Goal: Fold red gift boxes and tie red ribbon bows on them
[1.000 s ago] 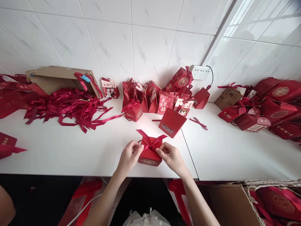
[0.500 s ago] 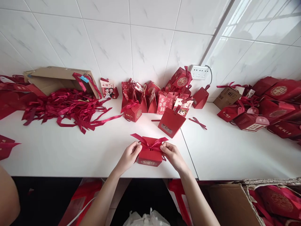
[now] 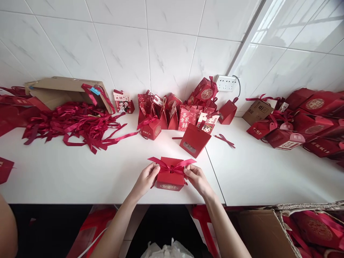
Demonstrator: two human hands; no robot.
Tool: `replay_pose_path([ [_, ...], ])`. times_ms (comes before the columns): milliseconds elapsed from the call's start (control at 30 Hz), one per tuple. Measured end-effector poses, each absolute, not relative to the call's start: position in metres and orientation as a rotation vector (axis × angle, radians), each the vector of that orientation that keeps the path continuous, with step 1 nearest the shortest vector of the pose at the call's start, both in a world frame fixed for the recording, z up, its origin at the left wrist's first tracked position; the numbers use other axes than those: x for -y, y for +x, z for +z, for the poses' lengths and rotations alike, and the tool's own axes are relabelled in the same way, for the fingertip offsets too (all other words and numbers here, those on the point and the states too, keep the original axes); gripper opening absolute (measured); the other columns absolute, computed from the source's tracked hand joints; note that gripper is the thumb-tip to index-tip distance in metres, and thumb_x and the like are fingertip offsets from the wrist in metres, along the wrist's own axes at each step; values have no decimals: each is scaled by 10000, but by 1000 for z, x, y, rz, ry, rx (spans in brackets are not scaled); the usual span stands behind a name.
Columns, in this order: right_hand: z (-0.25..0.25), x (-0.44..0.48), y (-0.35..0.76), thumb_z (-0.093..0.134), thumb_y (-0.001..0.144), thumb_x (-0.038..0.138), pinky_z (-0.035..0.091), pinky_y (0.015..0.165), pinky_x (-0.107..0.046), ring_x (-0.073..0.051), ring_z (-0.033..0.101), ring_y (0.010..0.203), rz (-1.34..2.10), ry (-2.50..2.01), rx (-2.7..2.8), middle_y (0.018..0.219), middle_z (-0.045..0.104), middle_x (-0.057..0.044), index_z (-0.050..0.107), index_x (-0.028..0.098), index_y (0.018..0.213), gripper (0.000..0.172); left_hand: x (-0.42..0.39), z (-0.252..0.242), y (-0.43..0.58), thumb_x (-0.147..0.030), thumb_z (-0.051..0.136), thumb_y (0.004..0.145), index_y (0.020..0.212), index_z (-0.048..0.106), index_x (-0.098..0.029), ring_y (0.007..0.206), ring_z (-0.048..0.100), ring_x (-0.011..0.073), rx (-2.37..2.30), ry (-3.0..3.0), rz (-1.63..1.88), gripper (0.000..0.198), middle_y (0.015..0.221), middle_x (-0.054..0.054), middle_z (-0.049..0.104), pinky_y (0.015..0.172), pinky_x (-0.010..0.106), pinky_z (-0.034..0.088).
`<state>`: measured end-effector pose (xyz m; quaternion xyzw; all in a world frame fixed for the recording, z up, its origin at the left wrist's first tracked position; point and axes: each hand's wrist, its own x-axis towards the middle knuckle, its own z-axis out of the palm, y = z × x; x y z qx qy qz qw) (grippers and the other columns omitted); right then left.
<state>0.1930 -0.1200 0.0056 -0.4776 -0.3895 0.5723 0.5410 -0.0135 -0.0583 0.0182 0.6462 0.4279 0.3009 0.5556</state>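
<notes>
A red gift box (image 3: 170,179) with a gold emblem on its front stands on the table near its front edge. On its top sits a dark red ribbon bow (image 3: 172,167), its two tails spread out left and right. My left hand (image 3: 146,178) is closed in a pinch on the ribbon at the box's left side. At the right side, my right hand (image 3: 197,178) pinches the ribbon in the same way. Just behind the box a plain red box (image 3: 196,139) with an oval window leans back. A thin loose ribbon (image 3: 226,141) lies to its right.
Several red boxes (image 3: 172,113) line the tiled wall. A heap of ribbons (image 3: 80,125) spills from a cardboard box (image 3: 64,86) on the left. More red boxes (image 3: 317,125) are piled at right, below a power strip (image 3: 228,83). An open carton (image 3: 258,229) stands lower right.
Both hands have drawn slightly apart, and the bow's right tail reaches further right. The box stays in place; the view has shifted a little.
</notes>
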Motion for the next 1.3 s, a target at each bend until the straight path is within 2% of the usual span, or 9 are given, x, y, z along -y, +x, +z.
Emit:
replay_pose_path([
  [133,16,122,207,576,783,588,428,668,-301,-147,506,650,1254,-1238,1151,688,534,-7,553,188,725,405,60,19,-19,-556,481,822,821,426,-209,545,415,108,-990,1540,626,352,683,-37,456,505,234,378],
  [233,20,121,210,487,844,591,453,831,-342,-192,573,882,1062,-1365,1132,968,613,-58,598,212,919,402,63,24,-19,-491,643,733,996,432,-217,824,568,175,-1049,1611,606,434,966,37,571,682,282,482],
  [367,22,122,209,459,873,570,397,995,-367,-217,494,1195,1080,-1324,1150,1273,554,-72,561,256,1162,439,54,27,-21,-440,611,781,1115,463,-238,1055,563,223,-1032,1711,546,418,1158,69,565,875,365,483],
  [467,21,124,212,335,878,649,458,901,-385,-231,628,973,1172,-1274,1198,959,688,-104,639,183,997,569,40,26,-26,-410,581,795,1142,490,-226,1128,523,251,-1247,1825,847,403,1208,92,531,963,436,434],
  [567,19,124,214,211,869,699,499,743,-387,-205,640,617,1218,-1274,1101,615,648,-69,629,158,790,689,36,29,-29,-366,526,818,1060,534,-205,1136,514,254,-1413,1840,1196,290,1154,101,543,970,441,429],
  [800,25,122,202,378,847,670,479,705,-322,-178,595,702,1022,-1530,1105,767,622,-59,598,174,780,547,52,37,-22,-301,489,858,961,601,-226,1120,543,210,-1108,2036,904,169,1118,56,574,945,355,468],
  [933,33,128,192,458,854,590,449,701,-292,-170,571,765,937,-1638,1366,863,635,-47,593,193,789,424,55,33,-21,-287,519,838,1065,559,-228,1059,572,206,-1205,2072,913,238,1108,64,558,880,340,504],
  [1167,36,140,177,517,854,448,398,581,-251,-124,481,606,1042,-1626,1423,680,585,6,494,201,674,306,66,42,-22,-362,546,816,1147,509,-228,910,623,202,-1369,1991,719,360,1112,67,573,724,307,535],
  [1300,45,147,172,535,830,402,369,541,-246,-122,444,562,990,-1714,1390,613,540,20,503,209,679,247,72,52,-28,-387,577,801,1172,503,-259,864,619,202,-1311,2103,550,399,984,33,557,681,299,524],
])
